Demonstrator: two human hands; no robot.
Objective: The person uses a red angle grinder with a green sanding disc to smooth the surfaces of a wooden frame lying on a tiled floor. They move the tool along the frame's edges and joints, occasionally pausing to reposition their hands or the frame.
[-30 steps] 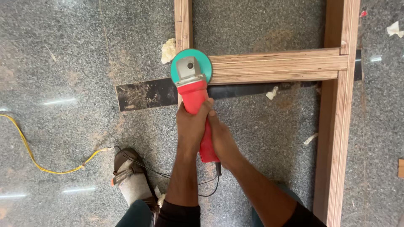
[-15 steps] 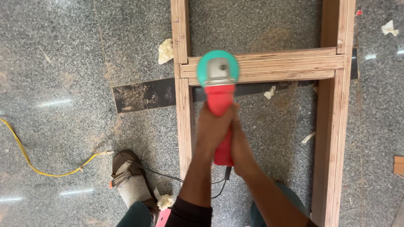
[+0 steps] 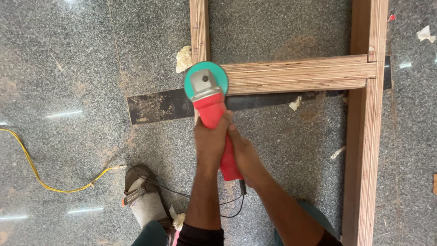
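Note:
Both hands grip the red body of an angle grinder (image 3: 214, 109). My left hand (image 3: 210, 141) wraps the front of the body, and my right hand (image 3: 243, 155) holds the rear of the handle. The grinder's teal disc guard (image 3: 205, 79) rests over the joint where the upright left rail (image 3: 199, 32) meets the horizontal crossbar (image 3: 300, 74) of a plywood frame lying on the floor. The disc itself is hidden under the guard. A black cord (image 3: 182, 193) trails from the grinder's tail.
The frame's right rail (image 3: 366, 136) runs top to bottom. A dark strip (image 3: 154, 105) lies under the frame on the speckled stone floor. A yellow cable (image 3: 41, 177) curves at the left. My sandalled foot (image 3: 143, 200) stands nearby. Wood scraps (image 3: 183, 58) lie about.
The grinder has slid back left along the crossbar, onto the joint with the left rail. Both hands kept their grip.

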